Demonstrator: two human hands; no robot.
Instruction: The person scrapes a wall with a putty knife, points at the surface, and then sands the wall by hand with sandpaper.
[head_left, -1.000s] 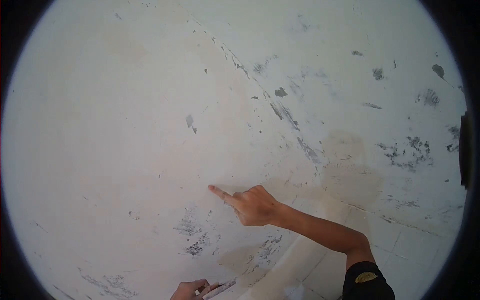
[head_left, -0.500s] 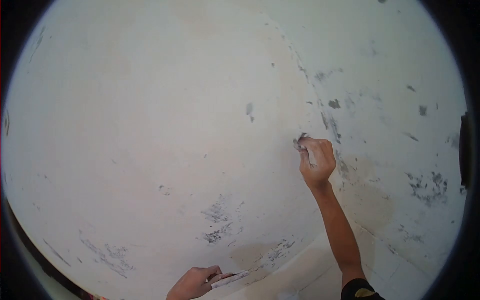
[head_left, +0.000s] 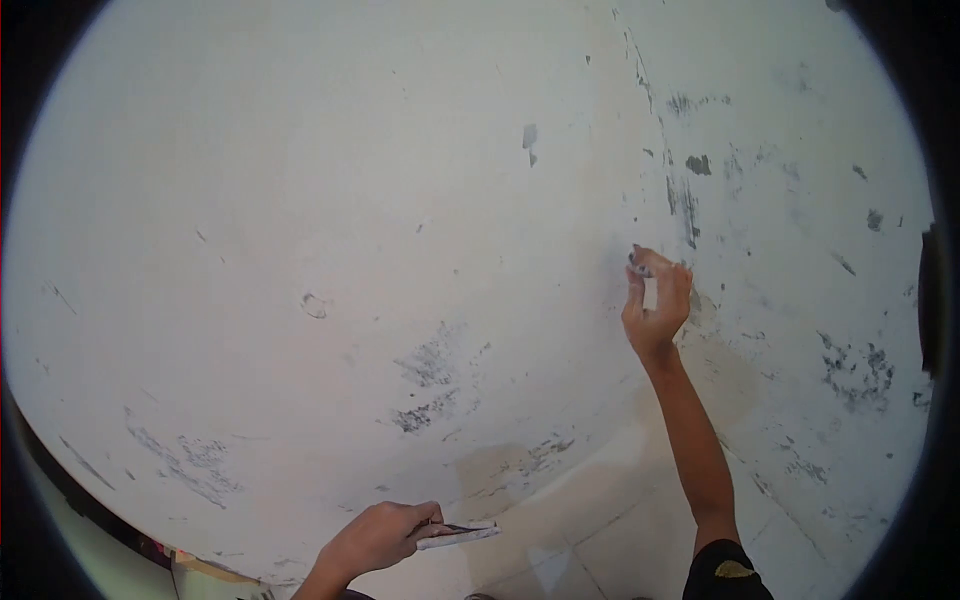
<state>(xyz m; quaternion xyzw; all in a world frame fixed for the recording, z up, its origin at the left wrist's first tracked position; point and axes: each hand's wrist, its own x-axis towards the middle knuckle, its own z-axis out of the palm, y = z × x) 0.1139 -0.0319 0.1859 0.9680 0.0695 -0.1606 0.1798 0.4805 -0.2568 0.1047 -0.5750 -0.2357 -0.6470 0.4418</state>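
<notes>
My right hand (head_left: 660, 295) is raised against the white wall (head_left: 300, 180), near the inner corner. Its thumb and fingers pinch a small grey-and-white piece (head_left: 639, 266), mostly covered by the fingertips, right at the wall surface. Lower down, my left hand (head_left: 385, 535) grips a thin, flat strip (head_left: 458, 535) with whitish smears along its edges. That strip points right, held in front of the bottom of the wall.
Dark scuffs (head_left: 428, 365) and scattered grey patches mark the wall. An adjoining wall (head_left: 800, 250) on the right carries more grey spots (head_left: 858, 370). Pale floor tiles (head_left: 600, 540) show below. At lower left, a dark edge (head_left: 90, 505) borders the wall.
The view has tilted downward, bringing more floor into sight. My right hand has slid lower along the wall, still pinching the small piece. My left hand keeps its hold on the strip.
</notes>
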